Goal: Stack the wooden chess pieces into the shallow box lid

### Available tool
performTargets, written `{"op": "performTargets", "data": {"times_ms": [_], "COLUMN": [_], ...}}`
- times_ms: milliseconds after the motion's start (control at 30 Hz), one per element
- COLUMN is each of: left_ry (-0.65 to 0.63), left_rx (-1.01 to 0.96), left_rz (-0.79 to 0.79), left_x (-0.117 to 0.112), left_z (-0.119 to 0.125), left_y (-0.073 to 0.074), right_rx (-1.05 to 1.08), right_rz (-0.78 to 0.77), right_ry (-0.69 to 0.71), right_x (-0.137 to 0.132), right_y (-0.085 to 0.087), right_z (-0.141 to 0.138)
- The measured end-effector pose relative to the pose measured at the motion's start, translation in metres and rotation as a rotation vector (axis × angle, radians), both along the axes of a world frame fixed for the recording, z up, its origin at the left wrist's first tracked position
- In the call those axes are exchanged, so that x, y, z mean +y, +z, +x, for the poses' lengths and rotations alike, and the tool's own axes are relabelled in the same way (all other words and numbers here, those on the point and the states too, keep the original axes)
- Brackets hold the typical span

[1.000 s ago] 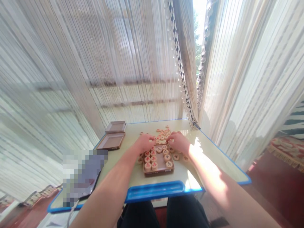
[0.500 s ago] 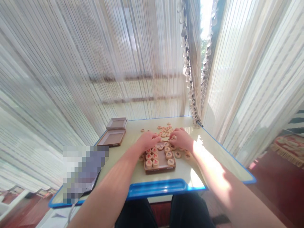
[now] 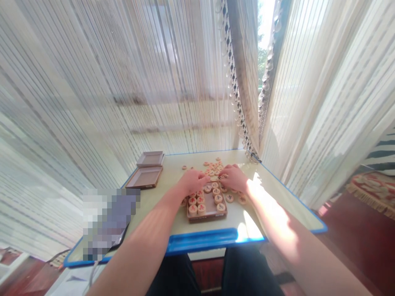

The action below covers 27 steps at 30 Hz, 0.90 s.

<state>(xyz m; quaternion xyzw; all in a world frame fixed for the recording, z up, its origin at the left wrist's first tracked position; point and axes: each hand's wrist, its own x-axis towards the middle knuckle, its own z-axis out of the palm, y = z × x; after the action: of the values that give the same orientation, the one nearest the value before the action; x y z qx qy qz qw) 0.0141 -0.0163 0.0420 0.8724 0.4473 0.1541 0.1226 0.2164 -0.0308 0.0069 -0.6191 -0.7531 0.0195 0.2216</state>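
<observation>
My left hand [image 3: 194, 181] rests over the far left corner of a shallow box [image 3: 206, 219], its thumb and fingers apart and pointing right. No piece shows in it. Just beyond the box's far right corner, the curled fingers of my right hand [image 3: 234, 177] close on a Chinese chess piece, largely hidden by them. Inside the box, red-marked Chinese chess pieces [image 3: 200, 200] stand in two columns at the left. Dark-marked pieces [image 3: 218, 198] line the right side and part of the far end. The bare box bottom shows between them.
Loose pieces [image 3: 212, 167] lie heaped beyond the box, and more [image 3: 229, 198] lie to its right. Two empty box parts [image 3: 145, 177] sit at the table's far left. A pixelated dark device [image 3: 114, 226] lies at the left edge. A fringed curtain [image 3: 247, 123] hangs at the far edge.
My right hand's fingers have shifted slightly and curl more closely at the piece. My left hand stays at the box corner. The whole view has moved a little.
</observation>
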Motion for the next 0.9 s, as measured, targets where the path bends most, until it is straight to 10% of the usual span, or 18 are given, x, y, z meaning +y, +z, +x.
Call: {"op": "performTargets", "data": {"times_ms": [900], "left_ry": [-0.017], "left_rx": [-0.006], "left_rz": [0.098], "left_x": [-0.0011], "left_z": [-0.0022], "left_y": [0.0025], "right_rx": [0.015], "right_rz": [0.028], "right_ry": [0.02], "right_x": [-0.0003], "right_y": [0.0004], "right_z": [-0.0012]}}
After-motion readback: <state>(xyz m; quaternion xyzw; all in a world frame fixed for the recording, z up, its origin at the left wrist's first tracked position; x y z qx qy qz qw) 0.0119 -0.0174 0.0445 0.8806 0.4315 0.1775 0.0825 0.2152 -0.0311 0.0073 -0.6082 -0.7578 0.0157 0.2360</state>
